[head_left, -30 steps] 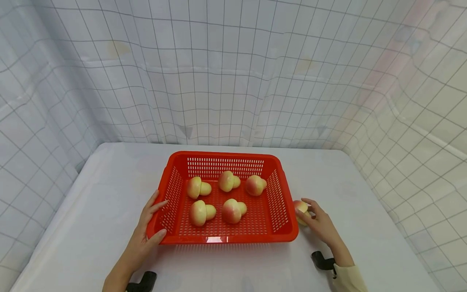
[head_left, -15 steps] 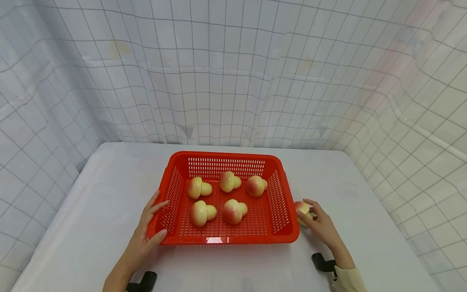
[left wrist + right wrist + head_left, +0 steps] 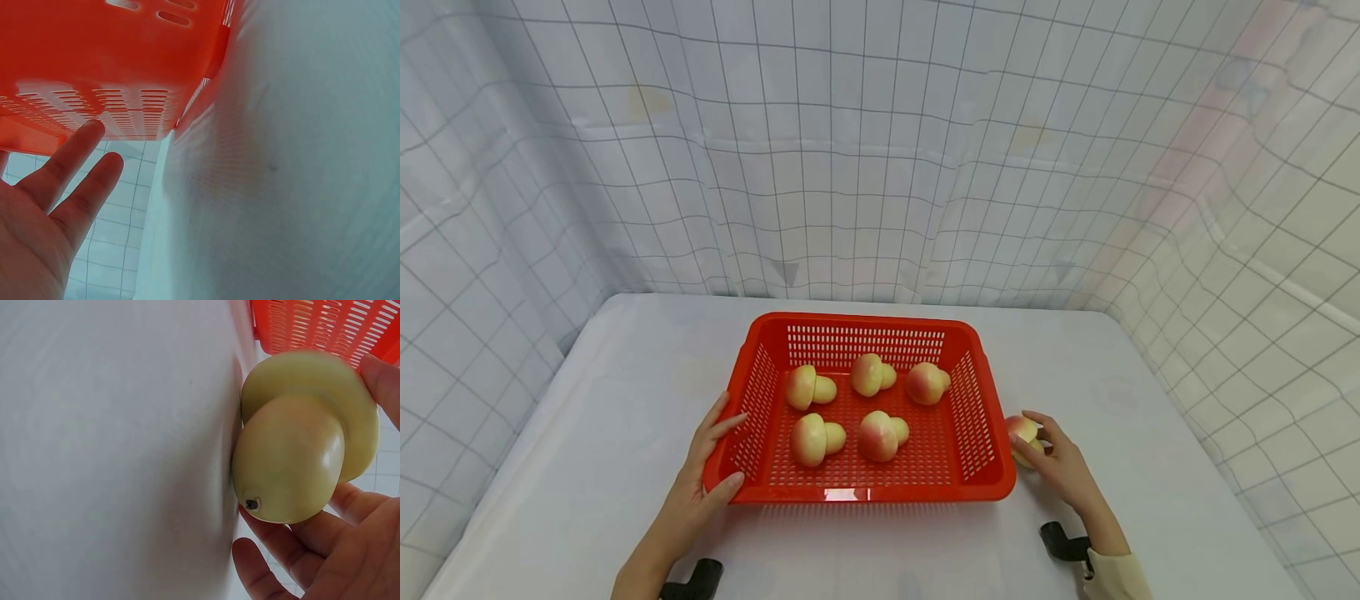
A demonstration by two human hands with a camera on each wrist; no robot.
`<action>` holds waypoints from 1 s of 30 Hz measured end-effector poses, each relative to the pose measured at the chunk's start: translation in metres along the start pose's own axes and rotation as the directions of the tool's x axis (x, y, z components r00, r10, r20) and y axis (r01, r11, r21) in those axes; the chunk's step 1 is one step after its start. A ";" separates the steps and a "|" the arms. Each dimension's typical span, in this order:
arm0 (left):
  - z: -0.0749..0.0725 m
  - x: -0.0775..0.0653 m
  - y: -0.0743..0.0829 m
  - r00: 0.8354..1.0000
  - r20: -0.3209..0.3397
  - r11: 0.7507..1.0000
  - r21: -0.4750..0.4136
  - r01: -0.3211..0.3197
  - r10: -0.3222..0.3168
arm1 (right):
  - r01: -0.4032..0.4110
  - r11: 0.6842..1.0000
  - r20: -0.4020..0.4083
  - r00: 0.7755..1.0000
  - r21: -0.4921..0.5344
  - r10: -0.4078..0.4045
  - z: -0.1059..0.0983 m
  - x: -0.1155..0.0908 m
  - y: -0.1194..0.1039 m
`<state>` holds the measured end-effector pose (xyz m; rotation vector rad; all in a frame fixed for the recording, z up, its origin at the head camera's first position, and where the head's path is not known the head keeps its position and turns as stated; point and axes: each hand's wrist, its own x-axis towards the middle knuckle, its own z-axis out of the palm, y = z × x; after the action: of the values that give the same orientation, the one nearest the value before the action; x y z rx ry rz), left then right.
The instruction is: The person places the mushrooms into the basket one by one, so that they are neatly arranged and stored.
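My left hand [image 3: 695,483] holds the left front corner of a red plastic basket [image 3: 865,493], its thumb over the rim. In the left wrist view, two fingers [image 3: 90,194] extend under the rim beside the slotted wall. Several yellow mushroom-shaped pieces with a red blush, such as one front piece [image 3: 877,437], lie on their sides in the basket. Just outside its right wall, my right hand [image 3: 1066,467] grips another toy mushroom [image 3: 287,456]. Thumb and fingers surround this smooth piece, which rests against the white tabletop; a small dark spot marks its stem end.
White cloth covers the table [image 3: 647,375]. White grid-patterned curtains [image 3: 865,167] hang behind and on both sides. Black wrist-worn mounts [image 3: 1063,542] sit at both wrists, and a pale sleeve [image 3: 1116,575] covers the right forearm.
Almost nothing differs. Both hands stay in place on the basket and the toy mushroom, with only a slight shift of the whole view.
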<state>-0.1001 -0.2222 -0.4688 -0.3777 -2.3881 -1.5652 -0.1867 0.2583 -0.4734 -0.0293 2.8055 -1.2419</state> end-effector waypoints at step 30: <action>0.000 0.001 0.002 1.000 0.014 1.000 -0.017 -0.018 0.019 | 0.010 0.999 -0.069 0.998 0.046 -0.007 0.002 -0.001 0.001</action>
<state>-0.1002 -0.2219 -0.4671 -0.4146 -2.3763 -1.5812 -0.1854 0.2580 -0.4755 0.0039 2.8362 -1.3343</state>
